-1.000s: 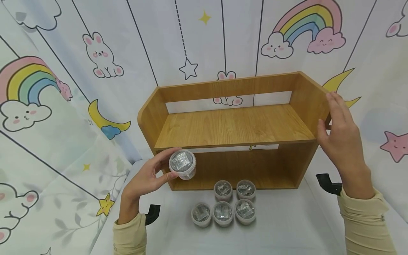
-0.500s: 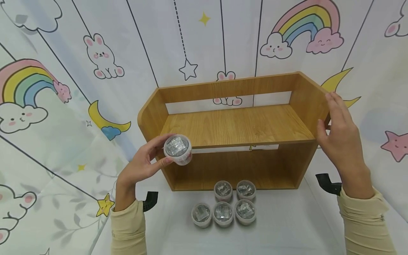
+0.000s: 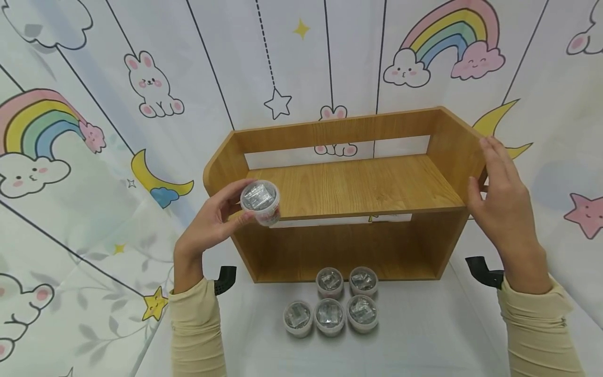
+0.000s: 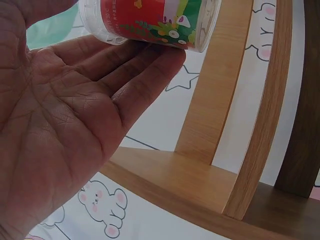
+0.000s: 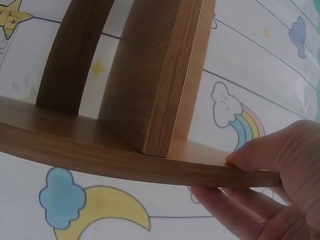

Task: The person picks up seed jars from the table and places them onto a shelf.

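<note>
My left hand (image 3: 204, 222) holds a small round plastic tub (image 3: 260, 201) between thumb and fingers. It hangs in front of the left end of the wooden two-tier shelf (image 3: 348, 186), at the height of the upper board. A silvery packet shows through its top. In the left wrist view the tub (image 4: 155, 22) has a red and green label with flowers; its upper part is cut off. My right hand (image 3: 506, 209) grips the shelf's right side panel. The right wrist view has the thumb (image 5: 255, 152) on one face of the panel and fingers (image 5: 235, 210) on the other.
Several similar tubs (image 3: 330, 317) stand in two rows on the white cloth (image 3: 414, 335), just in front of the shelf's lower compartment. Behind the shelf hangs a white curtain (image 3: 198, 68) printed with rainbows, rabbits and stars.
My left hand has raised the tub from the lower compartment's level to the upper board's, shifting slightly left. The right hand keeps its grip on the shelf.
</note>
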Available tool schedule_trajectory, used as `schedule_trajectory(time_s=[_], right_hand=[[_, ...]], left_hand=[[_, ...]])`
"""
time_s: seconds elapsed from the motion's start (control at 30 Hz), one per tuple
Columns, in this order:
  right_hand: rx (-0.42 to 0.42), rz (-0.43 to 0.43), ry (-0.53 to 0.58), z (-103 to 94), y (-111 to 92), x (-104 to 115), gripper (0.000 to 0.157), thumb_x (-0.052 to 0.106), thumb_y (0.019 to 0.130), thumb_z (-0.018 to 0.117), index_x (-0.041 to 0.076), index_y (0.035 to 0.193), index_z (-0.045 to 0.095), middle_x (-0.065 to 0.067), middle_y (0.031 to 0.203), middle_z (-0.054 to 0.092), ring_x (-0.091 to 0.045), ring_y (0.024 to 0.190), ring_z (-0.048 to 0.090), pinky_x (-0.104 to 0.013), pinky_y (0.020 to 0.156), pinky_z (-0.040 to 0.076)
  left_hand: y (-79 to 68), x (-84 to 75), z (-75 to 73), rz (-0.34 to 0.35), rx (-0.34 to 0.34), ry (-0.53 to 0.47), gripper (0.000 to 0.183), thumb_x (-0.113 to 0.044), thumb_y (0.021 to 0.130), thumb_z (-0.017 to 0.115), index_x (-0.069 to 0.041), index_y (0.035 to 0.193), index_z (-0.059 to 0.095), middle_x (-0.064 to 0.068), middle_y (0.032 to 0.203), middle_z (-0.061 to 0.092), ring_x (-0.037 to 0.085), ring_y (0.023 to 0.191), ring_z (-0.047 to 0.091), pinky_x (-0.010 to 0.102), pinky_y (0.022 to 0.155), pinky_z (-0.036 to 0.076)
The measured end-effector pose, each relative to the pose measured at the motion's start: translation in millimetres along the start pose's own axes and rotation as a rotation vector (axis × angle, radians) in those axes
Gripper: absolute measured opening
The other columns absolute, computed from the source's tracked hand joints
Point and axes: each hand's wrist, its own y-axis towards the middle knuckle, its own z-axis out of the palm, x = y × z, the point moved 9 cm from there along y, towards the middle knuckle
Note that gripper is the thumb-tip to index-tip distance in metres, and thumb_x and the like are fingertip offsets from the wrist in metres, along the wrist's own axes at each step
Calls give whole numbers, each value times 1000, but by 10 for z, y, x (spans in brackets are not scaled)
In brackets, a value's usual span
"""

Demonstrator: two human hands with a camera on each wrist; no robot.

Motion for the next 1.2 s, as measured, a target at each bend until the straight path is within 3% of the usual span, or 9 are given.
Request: schedule_trajectory(time_s=[0.2,0.57,0.83,1.2], right_hand=[[4,10,3,0,0,-22,75,-10,88,60,12,154,32,-8,158,31,-39,135,42,-67,82,46],[3,10,1,-1,-1,-33,76,-11,88,62,12,154,33,-7,158,31,-38,135,42,-67,79,47],[3,7,1,-8,5,-23,76,-11,88,62,12,154,33,-6,158,31,-38,135,42,-66,78,47],[4,14,1,-5,8,-37,76,-10,87,62,12,154,33,-8,158,32,-39,134,42,-67,77,47]], left_hand=[[124,9,-30,1,-15,5,62,5,89,66,0,146,41,14,137,51,27,123,52,29,101,45],[311,79,-39,-68,-14,63,59,4,92,64,2,146,38,15,137,49,26,124,48,29,103,43],[390,223,-38,-149,-18,51,57,4,95,61,5,145,34,19,137,45,30,125,46,48,106,39],[427,492,2,-286,-2,46,58,-4,100,55,6,148,24,22,143,36,34,132,37,49,113,28]])
